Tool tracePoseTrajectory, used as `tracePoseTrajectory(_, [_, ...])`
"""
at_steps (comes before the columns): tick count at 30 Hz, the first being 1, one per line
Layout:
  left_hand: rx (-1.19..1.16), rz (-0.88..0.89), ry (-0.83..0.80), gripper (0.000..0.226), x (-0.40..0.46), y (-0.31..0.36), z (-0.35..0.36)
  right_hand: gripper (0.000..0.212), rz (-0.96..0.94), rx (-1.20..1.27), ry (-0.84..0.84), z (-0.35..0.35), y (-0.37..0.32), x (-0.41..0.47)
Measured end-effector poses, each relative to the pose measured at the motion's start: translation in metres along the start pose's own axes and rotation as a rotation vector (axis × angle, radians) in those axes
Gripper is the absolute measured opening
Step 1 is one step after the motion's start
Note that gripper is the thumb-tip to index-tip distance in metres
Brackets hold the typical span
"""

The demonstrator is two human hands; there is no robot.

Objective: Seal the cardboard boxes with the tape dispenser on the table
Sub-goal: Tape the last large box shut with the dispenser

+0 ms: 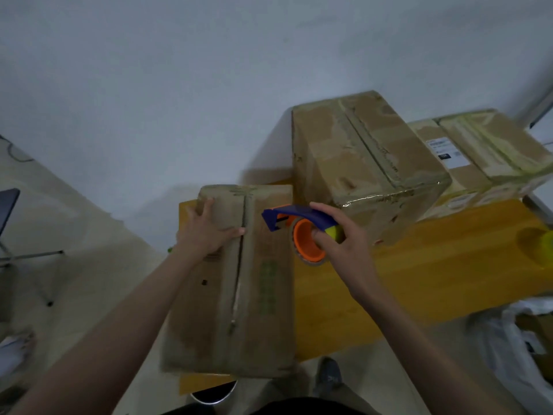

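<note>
Right grip: the right hand is closed around the dispenser, fingers in its orange core.
Dispenser: held just right of the near box, above the surface.
Left grip: the left hand lies flat and open on the near box's far flap.
Seam: untaped, running down the near box.
Other boxes: taped box and labelled box, beyond the near box to its right.

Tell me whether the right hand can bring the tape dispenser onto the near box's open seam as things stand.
Probably yes. The right hand holds the tape dispenser just beside the near box; the left hand presses only the left flap, so the seam looks free.
</note>
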State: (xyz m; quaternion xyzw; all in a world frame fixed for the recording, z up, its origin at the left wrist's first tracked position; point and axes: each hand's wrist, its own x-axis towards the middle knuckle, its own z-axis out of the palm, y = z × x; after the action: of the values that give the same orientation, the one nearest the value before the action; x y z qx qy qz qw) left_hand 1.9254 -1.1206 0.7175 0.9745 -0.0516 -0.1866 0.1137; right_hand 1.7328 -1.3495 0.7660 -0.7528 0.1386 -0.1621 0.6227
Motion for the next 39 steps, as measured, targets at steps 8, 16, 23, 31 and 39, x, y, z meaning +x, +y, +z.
tracePoseTrajectory(8, [0.306,0.297,0.124,0.123,0.001,0.029,0.006,0.045,0.018,-0.036,0.024,-0.001,0.008,-0.001])
tracePoseTrajectory(16, [0.378,0.476,0.086,0.126,0.029,0.023,0.001,0.047,0.034,-0.133,0.006,0.003,0.026,-0.009])
tracePoseTrajectory(23, [0.346,0.273,0.195,0.107,0.042,0.01,-0.004,0.049,0.004,-0.2,0.033,0.015,0.032,-0.004])
tracePoseTrajectory(31, [0.138,0.166,0.204,0.109,0.053,-0.026,0.003,0.047,-0.032,-0.243,0.04,0.007,0.051,-0.004])
tracePoseTrajectory(39, [-0.013,0.129,0.202,0.069,0.057,-0.029,-0.001,0.046,-0.008,-0.205,0.038,0.002,0.054,-0.006])
